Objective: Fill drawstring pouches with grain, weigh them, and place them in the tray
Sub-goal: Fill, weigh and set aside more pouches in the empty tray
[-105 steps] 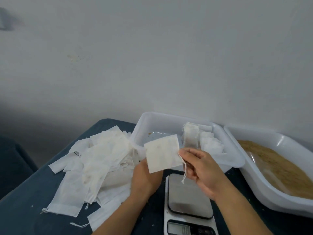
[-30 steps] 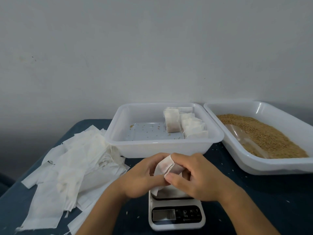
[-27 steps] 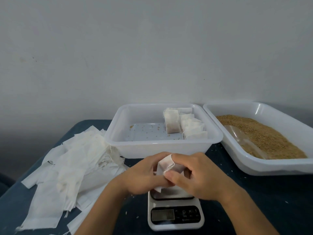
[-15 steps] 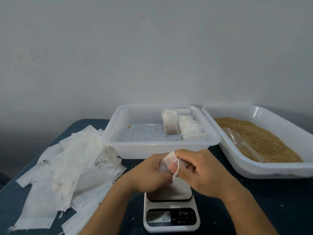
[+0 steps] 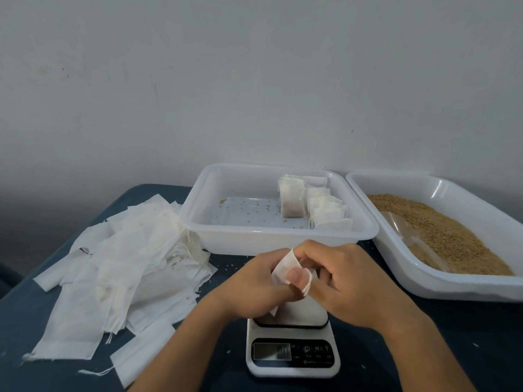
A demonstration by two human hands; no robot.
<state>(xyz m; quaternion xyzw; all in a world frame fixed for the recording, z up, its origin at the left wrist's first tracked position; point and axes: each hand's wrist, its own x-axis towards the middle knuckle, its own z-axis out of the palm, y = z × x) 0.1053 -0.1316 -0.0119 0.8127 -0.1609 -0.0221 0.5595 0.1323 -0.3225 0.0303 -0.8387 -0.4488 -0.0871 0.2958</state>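
Since a moment ago the pouch [image 5: 284,265] has been worked open: my left hand [image 5: 254,284] now pinches its mouth, thumb tucked into the fabric, while my right hand [image 5: 348,281] curls round its far edge, both above the scale [image 5: 293,352]. It looks empty, so filling and weighing remain. A few filled pouches [image 5: 317,206] stand at the tray's [image 5: 283,239] right side; most of its floor is free. The empty pouches [image 5: 119,261] lie heaped left. The grain bin [image 5: 452,287] sits close right, its rim near my wrist.
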